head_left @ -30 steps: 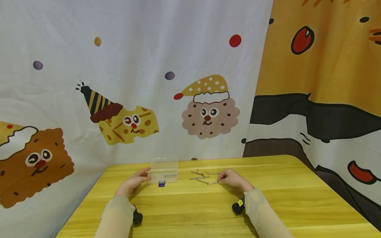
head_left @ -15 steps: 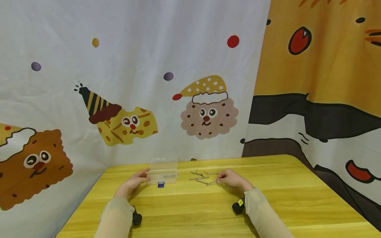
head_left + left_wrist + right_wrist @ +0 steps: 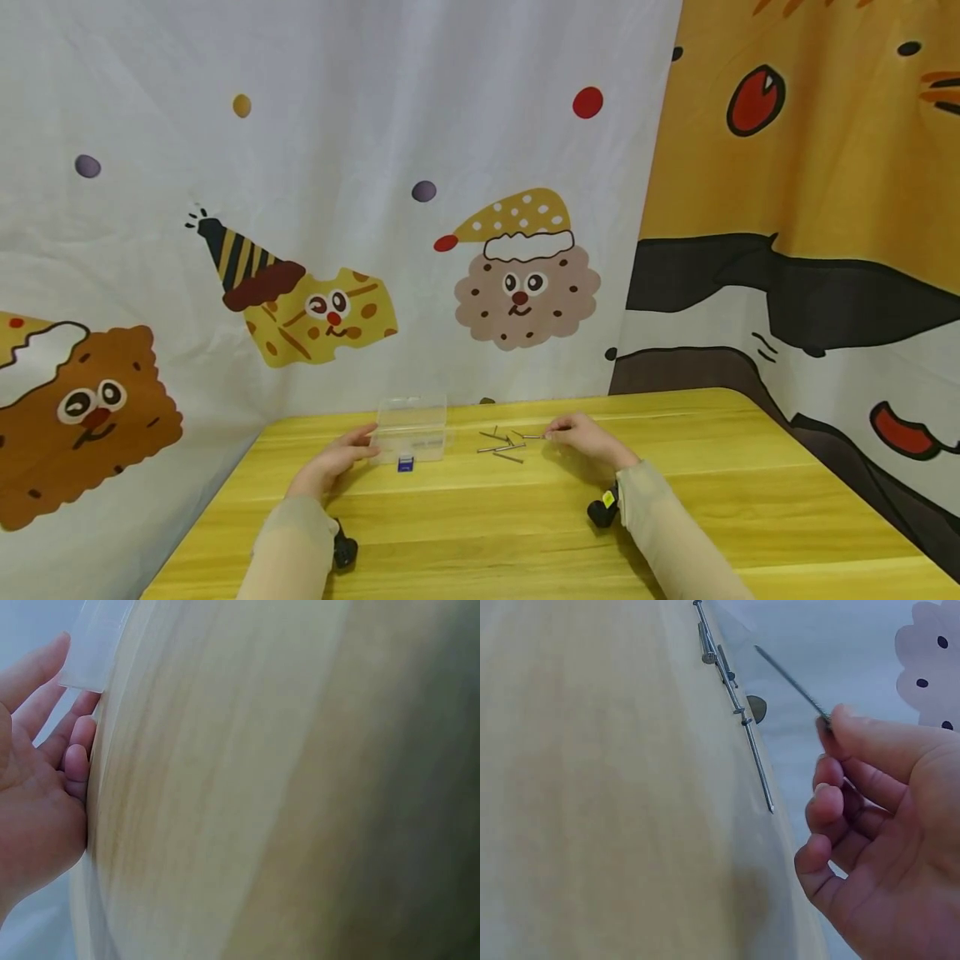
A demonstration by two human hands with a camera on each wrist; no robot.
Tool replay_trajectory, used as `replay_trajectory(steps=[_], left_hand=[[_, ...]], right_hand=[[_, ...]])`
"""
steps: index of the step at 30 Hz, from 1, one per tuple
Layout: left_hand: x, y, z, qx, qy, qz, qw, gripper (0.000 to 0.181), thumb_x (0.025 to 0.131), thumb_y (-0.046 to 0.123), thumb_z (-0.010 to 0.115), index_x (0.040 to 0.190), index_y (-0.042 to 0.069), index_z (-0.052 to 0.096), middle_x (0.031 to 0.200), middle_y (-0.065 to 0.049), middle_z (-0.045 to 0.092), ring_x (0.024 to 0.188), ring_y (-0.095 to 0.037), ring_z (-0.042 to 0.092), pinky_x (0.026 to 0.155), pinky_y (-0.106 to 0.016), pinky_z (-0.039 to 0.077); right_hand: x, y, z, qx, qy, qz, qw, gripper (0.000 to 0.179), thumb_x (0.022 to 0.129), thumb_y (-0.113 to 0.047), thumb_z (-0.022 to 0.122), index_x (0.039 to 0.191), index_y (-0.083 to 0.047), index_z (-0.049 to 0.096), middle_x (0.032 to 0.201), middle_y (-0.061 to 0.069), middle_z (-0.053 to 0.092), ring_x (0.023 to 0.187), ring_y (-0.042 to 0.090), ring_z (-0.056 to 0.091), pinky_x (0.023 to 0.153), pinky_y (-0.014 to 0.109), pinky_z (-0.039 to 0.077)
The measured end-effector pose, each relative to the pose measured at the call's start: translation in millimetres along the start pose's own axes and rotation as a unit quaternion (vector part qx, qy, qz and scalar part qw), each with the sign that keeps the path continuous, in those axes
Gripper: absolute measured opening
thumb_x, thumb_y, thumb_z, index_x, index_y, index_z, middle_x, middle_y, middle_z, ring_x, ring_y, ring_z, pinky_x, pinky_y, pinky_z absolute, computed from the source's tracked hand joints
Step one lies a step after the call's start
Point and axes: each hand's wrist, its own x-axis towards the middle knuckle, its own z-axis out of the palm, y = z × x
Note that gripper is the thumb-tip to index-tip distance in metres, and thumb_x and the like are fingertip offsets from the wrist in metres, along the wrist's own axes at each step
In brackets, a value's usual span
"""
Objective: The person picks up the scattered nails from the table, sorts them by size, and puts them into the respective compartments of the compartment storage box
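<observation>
A clear plastic box [image 3: 427, 450] with a blue latch [image 3: 406, 464] stands at the back of the table, its lid raised. My left hand [image 3: 336, 460] is at the box's left side; in the left wrist view the thumb and fingers are spread around a corner of the box [image 3: 96, 649]. Between thumb and index finger, my right hand [image 3: 892, 802] pinches a metal nail [image 3: 791, 684] above the table, its tip pointing away from the hand. Several loose nails [image 3: 501, 449] lie in a pile between box and right hand; some nails [image 3: 758, 765] show in the right wrist view.
The wooden table [image 3: 465, 533] has its back edge just behind the box and nails. A cartoon-printed cloth [image 3: 420, 317] hangs behind it. A small black camera is worn at each wrist.
My right hand has lifted a nail from the near right of the pile and moved back and up with it. The left hand has stayed beside the box.
</observation>
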Motion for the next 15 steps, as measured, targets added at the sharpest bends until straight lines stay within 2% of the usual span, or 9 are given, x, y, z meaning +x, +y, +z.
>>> replay_trajectory(steps=[5, 9, 11, 15], left_hand=[[1.2, -1.8, -0.5, 0.0, 0.0, 0.0, 1.0, 0.064, 0.097, 0.017, 0.06, 0.152, 0.004, 0.029, 0.149, -0.033, 0.026, 0.138, -0.049, 0.022, 0.109, -0.064, 0.017], [0.1, -0.9, -0.3, -0.001, -0.001, 0.002, 1.0, 0.064, 0.097, 0.017, 0.06, 0.152, 0.003, 0.029, 0.149, -0.034, 0.026, 0.138, -0.049, 0.022, 0.109, -0.064, 0.018], [0.2, -1.1, -0.5, 0.0, -0.002, 0.005, 1.0, 0.064, 0.097, 0.017, 0.06, 0.152, 0.003, 0.029, 0.149, -0.034, 0.026, 0.137, -0.05, 0.022, 0.109, -0.064, 0.018], [-0.4, -1.1, -0.8, 0.0, -0.003, 0.007, 1.0, 0.065, 0.096, 0.017, 0.06, 0.152, 0.003, 0.03, 0.149, -0.034, 0.027, 0.137, -0.05, 0.023, 0.108, -0.065, 0.019]], right_hand=[[7.4, -11.5, -3.8, 0.03, 0.008, -0.002, 0.9995, 0.029, 0.1, -0.014, 0.054, 0.111, 0.011, 0.063, 0.076, 0.015, 0.054, 0.065, 0.024, 0.044, 0.062, 0.036, 0.04], [12.6, -31.1, -6.5, 0.045, 0.011, -0.012, 0.9988, 0.027, 0.101, -0.014, 0.054, 0.108, 0.01, 0.064, 0.074, 0.005, 0.05, 0.068, 0.028, 0.044, 0.067, 0.042, 0.039], [16.5, -37.7, -6.8, 0.048, 0.016, -0.008, 0.9987, 0.026, 0.1, -0.015, 0.055, 0.107, 0.008, 0.065, 0.077, 0.004, 0.052, 0.072, 0.031, 0.045, 0.068, 0.041, 0.04], [25.9, -36.6, -5.5, 0.059, 0.021, -0.002, 0.998, 0.029, 0.099, -0.02, 0.057, 0.11, 0.006, 0.066, 0.074, 0.003, 0.05, 0.068, 0.022, 0.044, 0.066, 0.034, 0.039]])
